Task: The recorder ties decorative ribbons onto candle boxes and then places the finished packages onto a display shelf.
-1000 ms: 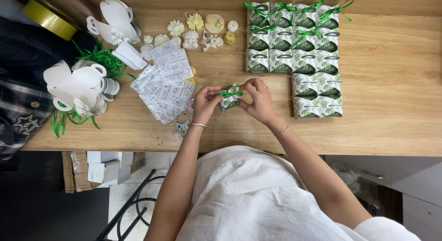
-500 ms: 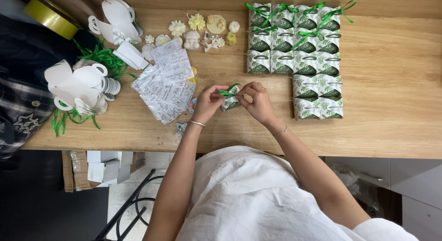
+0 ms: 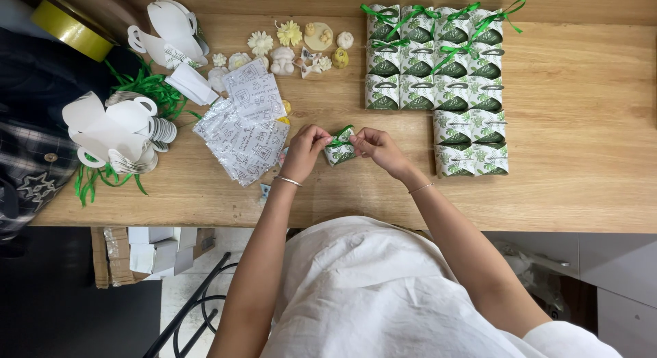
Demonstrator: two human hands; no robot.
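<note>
Okay, fingertips of both hands pinch a small gift box (image 3: 340,146) between them, held just above the wooden table (image 3: 582,187). Left hand (image 3: 306,147) closes thumb and forefinger on the box's left side; right hand (image 3: 375,144) does the same on its right side, fingers bent tight, other fingers curled. Box is white with a dark green leaf print, and a bright green ribbon (image 3: 340,134) crosses its top, ends caught in the fingertips. Whether the ribbon is knotted I cannot tell. Thin bracelet on each wrist.

Just left of the box lies a heap of clear printed bags (image 3: 245,129). Right of the box, close by, sit finished boxes (image 3: 438,71) of the same print in rows, running up to the table's far edge, some with green ribbons. Beyond the box, small pale soaps (image 3: 287,50) shaped like flowers and figures. Far left of the box: flat white box blanks (image 3: 113,129), loose green ribbon strands (image 3: 147,88), a yellow tape roll (image 3: 68,30).
</note>
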